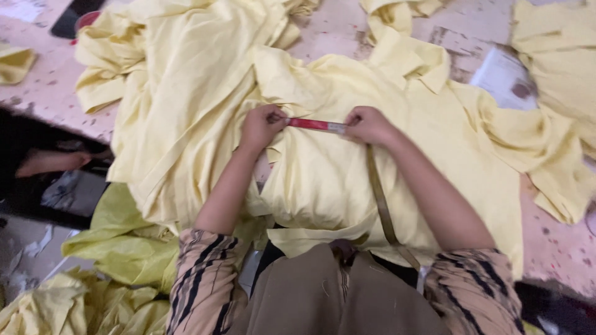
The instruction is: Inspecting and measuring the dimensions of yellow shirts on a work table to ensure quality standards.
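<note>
Red-tipped, olive cloth measuring tape point(316, 125) — stretched left-right between left hand point(261, 127) and right hand point(369, 126), both pinching it, across pale yellow cotton garment point(347, 180) mid-worktop point(552, 248).

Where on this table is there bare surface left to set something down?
Bare table shows at the far left, between the yellow garment pile and the edge, and at the near right corner beside the spread garment. The middle is crowded: both hands stretch a measuring tape over fabric there.
</note>
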